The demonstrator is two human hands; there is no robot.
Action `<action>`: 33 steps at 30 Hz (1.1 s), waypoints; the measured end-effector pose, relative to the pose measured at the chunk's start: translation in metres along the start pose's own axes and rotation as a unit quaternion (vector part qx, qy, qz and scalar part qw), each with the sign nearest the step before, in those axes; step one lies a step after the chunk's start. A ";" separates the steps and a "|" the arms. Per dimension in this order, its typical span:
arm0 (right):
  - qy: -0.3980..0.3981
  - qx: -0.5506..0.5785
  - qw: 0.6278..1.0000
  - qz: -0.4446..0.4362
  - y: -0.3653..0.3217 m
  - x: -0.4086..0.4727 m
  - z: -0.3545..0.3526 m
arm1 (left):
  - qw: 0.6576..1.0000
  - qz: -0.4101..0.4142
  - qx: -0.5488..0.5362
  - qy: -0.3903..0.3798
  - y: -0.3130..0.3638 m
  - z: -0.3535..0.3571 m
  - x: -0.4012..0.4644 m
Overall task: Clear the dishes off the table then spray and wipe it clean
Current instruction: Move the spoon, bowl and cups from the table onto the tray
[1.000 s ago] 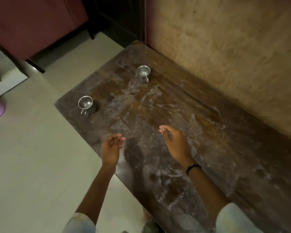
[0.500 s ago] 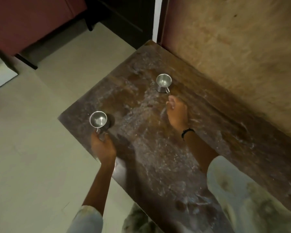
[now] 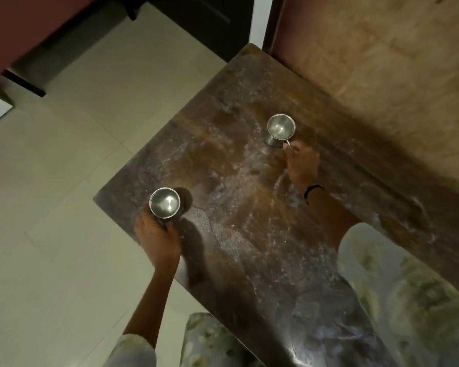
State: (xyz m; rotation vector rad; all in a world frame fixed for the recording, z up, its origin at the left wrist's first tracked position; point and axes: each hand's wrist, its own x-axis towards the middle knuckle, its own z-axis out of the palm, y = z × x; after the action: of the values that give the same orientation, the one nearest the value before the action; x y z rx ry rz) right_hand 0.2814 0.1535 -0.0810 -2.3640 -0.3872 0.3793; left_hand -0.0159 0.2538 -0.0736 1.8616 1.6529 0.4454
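Two small steel cups stand on a dark wooden table (image 3: 239, 186) smeared with white dust. The near cup (image 3: 164, 202) is by the table's left edge, and my left hand (image 3: 157, 239) is closed around its lower side and handle. The far cup (image 3: 280, 128) stands toward the wall. My right hand (image 3: 301, 162) reaches it, fingertips pinched on its thin handle. Both cups look empty and upright, resting on the table.
A tan wall (image 3: 382, 62) runs along the table's right side. Pale tiled floor (image 3: 64, 181) lies to the left. Dark red furniture (image 3: 24, 27) and a dark doorway (image 3: 196, 19) are at the far end.
Both hands reached forward from the table's middle to the cups. The left hand closed around the near cup, and the right hand's fingers took the far cup's handle.
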 end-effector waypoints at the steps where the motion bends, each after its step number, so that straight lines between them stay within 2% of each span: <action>1: 0.002 0.012 1.000 -0.006 0.001 -0.002 0.001 | 1.000 -0.009 -0.006 -0.006 -0.001 -0.002 0.000; 4: 0.004 0.056 0.998 0.002 0.001 -0.017 0.002 | 0.999 -0.016 -0.021 -0.020 -0.003 -0.005 -0.005; 8: 0.003 0.103 0.994 0.027 0.018 -0.050 0.002 | 0.997 0.037 -0.050 -0.045 0.004 -0.001 -0.024; 12: 0.014 0.166 0.985 0.052 0.040 -0.097 -0.008 | 0.993 -0.026 -0.106 -0.039 0.020 0.012 -0.054; 14: 0.025 0.205 0.977 0.063 0.051 -0.123 -0.017 | 0.971 -0.098 -0.209 -0.059 0.029 0.023 -0.074; 16: 0.037 0.257 0.962 0.091 0.066 -0.148 -0.027 | 0.929 -0.171 -0.316 -0.084 0.038 0.035 -0.098; 20: 0.041 0.384 0.904 0.183 0.103 -0.199 -0.052 | 0.872 -0.237 -0.408 -0.132 0.056 0.056 -0.160; 22: 0.055 0.401 0.891 0.205 0.128 -0.226 -0.067 | 0.863 -0.245 -0.416 -0.147 0.063 0.063 -0.197; 26: 0.090 0.434 0.864 0.239 0.185 -0.281 -0.124 | 0.869 -0.244 -0.391 -0.181 0.072 0.078 -0.291; 30: 0.111 0.433 0.860 0.247 0.247 -0.336 -0.182 | 0.873 -0.249 -0.354 -0.225 0.075 0.091 -0.384; 33: 0.129 0.436 0.851 0.262 0.285 -0.373 -0.224 | 0.854 -0.275 -0.356 -0.261 0.081 0.099 -0.452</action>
State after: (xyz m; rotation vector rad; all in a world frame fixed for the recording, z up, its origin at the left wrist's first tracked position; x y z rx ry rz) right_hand 0.0727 -0.3225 -0.0554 -1.5325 0.4965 0.3678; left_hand 0.0318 -0.2121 -0.0345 0.8070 1.2986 0.2196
